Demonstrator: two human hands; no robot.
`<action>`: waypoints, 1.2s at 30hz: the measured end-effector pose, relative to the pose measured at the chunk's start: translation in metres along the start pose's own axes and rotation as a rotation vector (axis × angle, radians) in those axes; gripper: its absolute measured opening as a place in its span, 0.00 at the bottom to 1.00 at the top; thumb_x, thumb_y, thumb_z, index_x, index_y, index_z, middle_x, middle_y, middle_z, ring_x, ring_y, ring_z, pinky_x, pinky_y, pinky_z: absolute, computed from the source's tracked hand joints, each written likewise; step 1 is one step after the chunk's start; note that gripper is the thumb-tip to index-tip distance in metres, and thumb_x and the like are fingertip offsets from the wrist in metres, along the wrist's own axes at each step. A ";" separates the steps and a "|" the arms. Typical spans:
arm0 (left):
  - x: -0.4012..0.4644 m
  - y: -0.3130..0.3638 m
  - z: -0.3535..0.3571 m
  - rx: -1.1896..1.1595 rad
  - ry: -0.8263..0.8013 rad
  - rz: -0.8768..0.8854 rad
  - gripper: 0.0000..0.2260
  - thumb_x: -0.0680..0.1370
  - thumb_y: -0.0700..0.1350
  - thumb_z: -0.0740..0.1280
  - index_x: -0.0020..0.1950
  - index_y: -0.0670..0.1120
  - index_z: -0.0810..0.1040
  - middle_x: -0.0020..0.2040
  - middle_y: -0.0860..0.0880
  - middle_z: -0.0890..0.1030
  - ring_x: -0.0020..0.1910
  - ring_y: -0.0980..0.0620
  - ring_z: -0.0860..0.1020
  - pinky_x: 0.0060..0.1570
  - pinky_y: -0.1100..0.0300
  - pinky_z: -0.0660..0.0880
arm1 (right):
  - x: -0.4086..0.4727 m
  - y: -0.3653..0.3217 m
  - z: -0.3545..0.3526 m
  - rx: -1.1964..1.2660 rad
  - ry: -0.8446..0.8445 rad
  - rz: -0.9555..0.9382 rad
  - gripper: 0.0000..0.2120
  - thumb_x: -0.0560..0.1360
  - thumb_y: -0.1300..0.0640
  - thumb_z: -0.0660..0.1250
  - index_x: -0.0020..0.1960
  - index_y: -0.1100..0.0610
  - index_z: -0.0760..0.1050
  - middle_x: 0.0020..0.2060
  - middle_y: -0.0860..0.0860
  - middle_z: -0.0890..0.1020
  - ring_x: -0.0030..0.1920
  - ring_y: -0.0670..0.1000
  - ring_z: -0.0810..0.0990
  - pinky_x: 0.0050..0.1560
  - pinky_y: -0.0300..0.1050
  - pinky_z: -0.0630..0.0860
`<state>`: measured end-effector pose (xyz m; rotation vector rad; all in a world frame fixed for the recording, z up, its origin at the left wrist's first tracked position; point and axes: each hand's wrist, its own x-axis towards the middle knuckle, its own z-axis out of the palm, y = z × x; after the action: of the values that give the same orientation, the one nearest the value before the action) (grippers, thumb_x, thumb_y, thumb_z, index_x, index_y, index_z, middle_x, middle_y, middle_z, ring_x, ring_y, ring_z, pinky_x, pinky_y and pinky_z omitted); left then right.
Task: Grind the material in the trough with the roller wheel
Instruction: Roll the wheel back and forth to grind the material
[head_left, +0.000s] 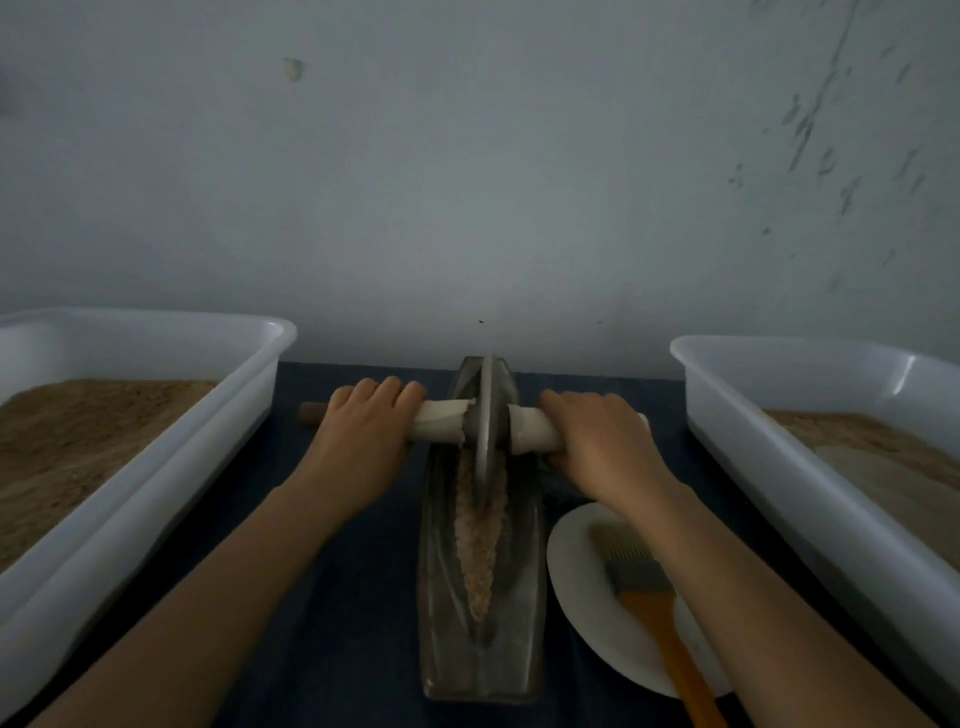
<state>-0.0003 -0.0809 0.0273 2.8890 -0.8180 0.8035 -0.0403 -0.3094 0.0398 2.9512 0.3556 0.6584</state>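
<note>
**Dark blue cloth, grey scuffed wall: grinding at the trough**

Dark blue cloth (332, 571) underneath everything, matte and smooth. Nearest, right: round white plate (576, 561), carrying a brush (654, 608) with grey bristles and an orange handle. Centre: long, boat-shaped metal trough (441, 597), dull and dusty, lengthwise away from the viewer, holding a tapering strip of coarse tan material (480, 540) in its groove. Farther along, thin metal roller wheel (487, 415) upright in the groove at the far end, on a crosswise axle wrapped in whitish cloth. Left hand (363, 436) and right hand (602, 441) palms down, fingers curled over the axle either side of the wheel. Flanking: left tub (156, 441) and right tub (779, 441), white glossy plastic, both holding sandy brown powder. No writing legible.
</note>
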 end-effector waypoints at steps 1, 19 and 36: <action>0.000 -0.001 -0.003 0.001 -0.036 0.006 0.14 0.77 0.49 0.63 0.61 0.51 0.67 0.56 0.52 0.73 0.54 0.51 0.72 0.53 0.58 0.64 | -0.003 -0.001 -0.003 0.000 -0.020 -0.002 0.11 0.74 0.52 0.64 0.55 0.53 0.70 0.50 0.50 0.78 0.49 0.52 0.76 0.40 0.44 0.58; -0.015 -0.001 -0.068 -0.286 -0.735 0.116 0.10 0.76 0.48 0.65 0.48 0.57 0.63 0.44 0.57 0.73 0.41 0.61 0.72 0.40 0.67 0.66 | -0.024 -0.018 -0.064 0.124 -0.610 -0.034 0.12 0.72 0.53 0.68 0.55 0.54 0.75 0.50 0.51 0.80 0.50 0.50 0.79 0.37 0.39 0.69; -0.006 0.003 -0.028 0.016 -0.244 0.036 0.13 0.77 0.50 0.62 0.59 0.52 0.64 0.57 0.53 0.73 0.55 0.53 0.72 0.54 0.59 0.65 | -0.012 -0.007 -0.027 0.093 -0.257 0.029 0.11 0.73 0.52 0.67 0.53 0.53 0.71 0.49 0.50 0.79 0.48 0.52 0.77 0.39 0.42 0.64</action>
<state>-0.0192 -0.0755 0.0478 3.0345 -0.8887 0.4664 -0.0636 -0.3042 0.0579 3.0827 0.3278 0.2645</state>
